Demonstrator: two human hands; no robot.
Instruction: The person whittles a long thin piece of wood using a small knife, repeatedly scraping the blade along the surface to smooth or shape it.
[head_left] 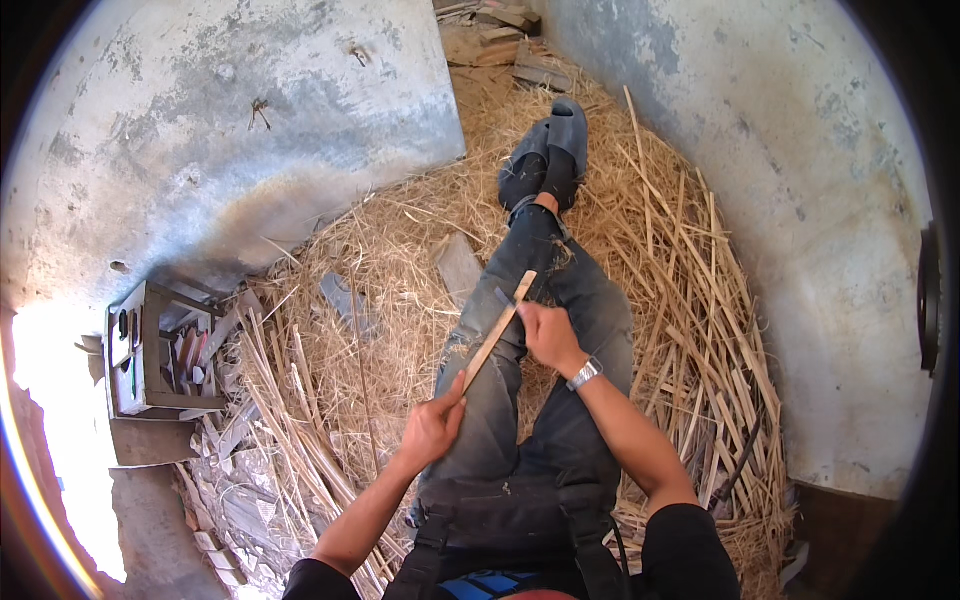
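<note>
A flat, pale strip of split bamboo [490, 343] slants across my outstretched, crossed legs. My left hand [436, 428] is closed on its near end, by my left thigh. Closer to the far end, my right hand [552, 338], with a metal watch on the wrist, is closed on a knife. Only a short dark part of the knife [503, 297] shows, sticking out left of the fingers and crossing the strip; the fist hides its handle. Fine shavings cling to my dark trousers [535, 425].
Bamboo shavings [400, 255] cover the floor around my legs. Many long strips [715, 370] are heaped along the right wall, more [290, 400] lie at left. A wooden stool [155, 350] with tools on it stands by the left wall. A flat board [459, 268] lies beside my left leg.
</note>
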